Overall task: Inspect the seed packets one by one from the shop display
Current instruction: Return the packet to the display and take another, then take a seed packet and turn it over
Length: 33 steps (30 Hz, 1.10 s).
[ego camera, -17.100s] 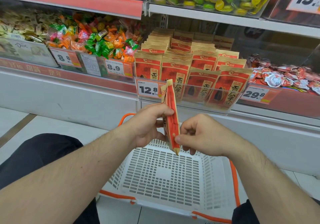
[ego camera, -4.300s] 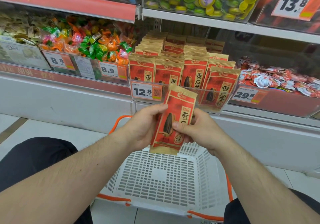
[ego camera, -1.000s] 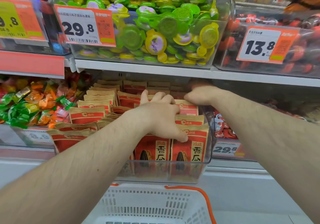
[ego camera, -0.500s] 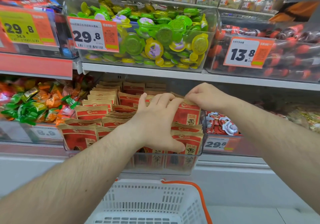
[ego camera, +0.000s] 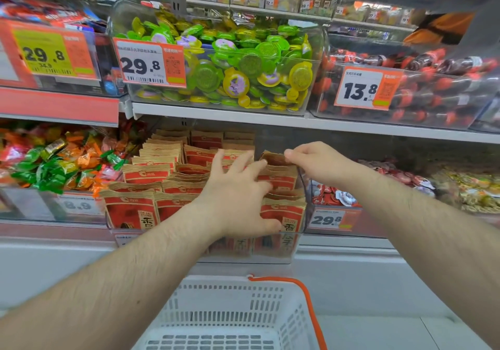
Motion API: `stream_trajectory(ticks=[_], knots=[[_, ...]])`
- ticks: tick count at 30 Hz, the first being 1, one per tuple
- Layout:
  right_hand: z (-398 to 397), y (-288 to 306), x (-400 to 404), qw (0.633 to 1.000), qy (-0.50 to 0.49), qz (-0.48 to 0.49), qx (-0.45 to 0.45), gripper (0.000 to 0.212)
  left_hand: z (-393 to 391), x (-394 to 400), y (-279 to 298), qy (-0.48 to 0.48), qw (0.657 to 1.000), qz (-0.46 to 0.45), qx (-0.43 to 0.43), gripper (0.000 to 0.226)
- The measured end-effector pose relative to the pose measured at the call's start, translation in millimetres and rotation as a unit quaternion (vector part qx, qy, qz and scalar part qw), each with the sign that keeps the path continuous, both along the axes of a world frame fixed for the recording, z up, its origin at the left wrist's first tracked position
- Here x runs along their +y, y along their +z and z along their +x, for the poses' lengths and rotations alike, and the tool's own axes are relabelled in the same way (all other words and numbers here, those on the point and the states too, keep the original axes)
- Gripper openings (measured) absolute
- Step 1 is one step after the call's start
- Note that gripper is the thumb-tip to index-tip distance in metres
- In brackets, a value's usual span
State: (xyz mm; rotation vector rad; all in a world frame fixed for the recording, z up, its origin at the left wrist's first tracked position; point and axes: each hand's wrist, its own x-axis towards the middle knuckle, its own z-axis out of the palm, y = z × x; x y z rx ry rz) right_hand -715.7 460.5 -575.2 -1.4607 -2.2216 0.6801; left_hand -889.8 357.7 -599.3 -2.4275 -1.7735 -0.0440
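Rows of red and tan seed packets point(ego camera: 140, 209) stand upright in a clear display bin point(ego camera: 295, 246) on the lower shelf. My left hand point(ego camera: 238, 198) lies spread over the packets in the right-hand rows, fingers straight, thumb down on the front packet point(ego camera: 289, 214). My right hand point(ego camera: 316, 161) pinches the top edge of one packet point(ego camera: 273, 158) near the back of the right row. That packet stands slightly above its neighbours.
A white basket point(ego camera: 230, 317) with an orange handle sits below the shelf. Wrapped candies point(ego camera: 54, 160) fill the bin to the left, small red cups point(ego camera: 335, 195) the bin to the right. The shelf above point(ego camera: 270, 119) carries bins of jelly cups and overhangs the packets.
My left hand has spread its fingers and shifted a little forward over the packets. My right hand has gone from lying over the rear packets to pinching one packet's top edge.
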Motion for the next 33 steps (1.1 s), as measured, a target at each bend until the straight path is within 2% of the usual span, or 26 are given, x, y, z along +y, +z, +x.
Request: stream_trajectory(ticks=[4,8,10,13,16,18,20,24,25,28,33], knots=[[-6,-3,1,1.000,-0.007,-0.027,-0.011,0.059,1,-2,3,0.001,0.999,-0.033,-0.007,0.078],[-11,-6,8,0.999,-0.019,-0.009,-0.038,0.068,2,13,10,0.021,0.995,-0.026,-0.098,0.076],[-9,-4,10,0.999,-0.026,0.017,-0.016,0.062,4,23,15,0.028,0.992,-0.030,-0.123,0.076],[-4,0,6,0.993,-0.011,0.118,0.015,0.032,6,36,18,0.038,0.991,-0.054,-0.119,0.084],[0,0,-2,0.962,0.025,0.273,-0.004,0.016,5,39,16,0.080,0.978,0.029,-0.190,0.082],[-1,-1,-9,0.934,0.032,0.357,0.007,0.021,5,37,16,0.115,0.953,0.101,-0.262,0.071],[-5,2,-19,0.905,0.047,0.421,0.037,0.029,5,34,17,0.110,0.927,0.127,-0.336,0.062],[-15,21,-46,0.852,0.071,0.509,0.096,0.030,3,22,28,0.062,0.854,0.163,-0.491,0.010],[-17,27,-53,0.844,0.066,0.521,0.111,0.030,2,18,33,0.056,0.837,0.179,-0.515,0.007],[-23,47,-74,0.832,0.028,0.523,0.184,0.025,1,3,53,0.003,0.780,0.208,-0.590,0.021],[-32,75,-107,0.844,0.028,0.469,0.260,0.025,10,-36,75,-0.037,0.677,0.189,-0.711,0.021]])
